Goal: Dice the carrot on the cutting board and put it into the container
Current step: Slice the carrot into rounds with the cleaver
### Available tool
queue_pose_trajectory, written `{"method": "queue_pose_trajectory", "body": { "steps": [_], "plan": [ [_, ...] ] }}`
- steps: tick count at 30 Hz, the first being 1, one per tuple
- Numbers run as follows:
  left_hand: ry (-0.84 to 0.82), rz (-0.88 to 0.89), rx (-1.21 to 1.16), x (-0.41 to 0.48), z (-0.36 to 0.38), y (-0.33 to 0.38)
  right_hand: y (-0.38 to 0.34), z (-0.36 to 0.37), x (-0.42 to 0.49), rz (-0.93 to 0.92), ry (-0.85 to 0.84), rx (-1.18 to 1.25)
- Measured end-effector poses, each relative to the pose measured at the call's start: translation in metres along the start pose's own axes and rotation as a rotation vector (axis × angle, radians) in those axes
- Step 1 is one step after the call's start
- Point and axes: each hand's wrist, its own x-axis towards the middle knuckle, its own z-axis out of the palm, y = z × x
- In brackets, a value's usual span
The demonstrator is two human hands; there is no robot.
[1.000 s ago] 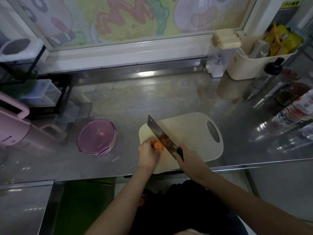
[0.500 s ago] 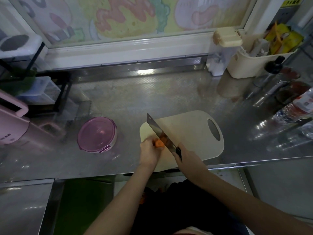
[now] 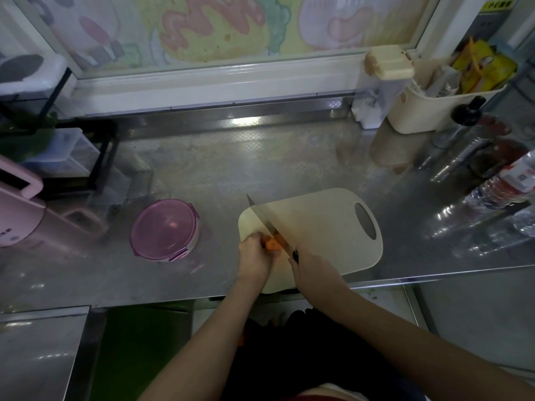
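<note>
steel counter (image 3: 202, 169) | painted window (image 3: 217, 24) behind | glare on backsplash (image 3: 246, 121)

- The surface (image 3: 260, 157) is sheet metal. It is glossy and mirror-like near the front edge, with a fine embossed grain farther back.
- The cutting board (image 3: 318, 227) is cream plastic, matt and smooth.
- The knife (image 3: 266, 224) has a bright polished metal blade. Its handle is dark, and I cannot tell the material.
- The container (image 3: 163, 228) is translucent pink plastic with a smooth, glossy lid.
- The carrot (image 3: 272, 244) shows a matt orange cut face.
- The bin (image 3: 428, 114) at the back right is smooth cream plastic with a dull sheen.
- The bottle (image 3: 503, 183) at the right is clear, shiny plastic.
- The appliance (image 3: 17, 221) at the left is smooth pink plastic with a satin finish.
</note>
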Motion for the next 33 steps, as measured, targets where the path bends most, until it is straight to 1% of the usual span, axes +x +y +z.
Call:
{"method": "queue_pose_trajectory", "body": {
  "steps": [11,14,20,33],
  "plan": [
    [-0.042,-0.002,0.021,0.000,-0.004,0.003,-0.009,0.001,0.018,0.047,0.009,0.053],
    [-0.052,-0.014,0.024,0.002,-0.006,0.004,-0.002,-0.002,0.011,0.056,-0.018,0.008],
    [-0.075,-0.039,0.006,0.004,-0.007,0.005,0.006,-0.006,0.002,0.012,-0.053,-0.034],
    [-0.047,-0.009,0.040,0.003,-0.007,0.007,0.014,0.013,0.032,-0.015,-0.029,0.087]
  ]
}}
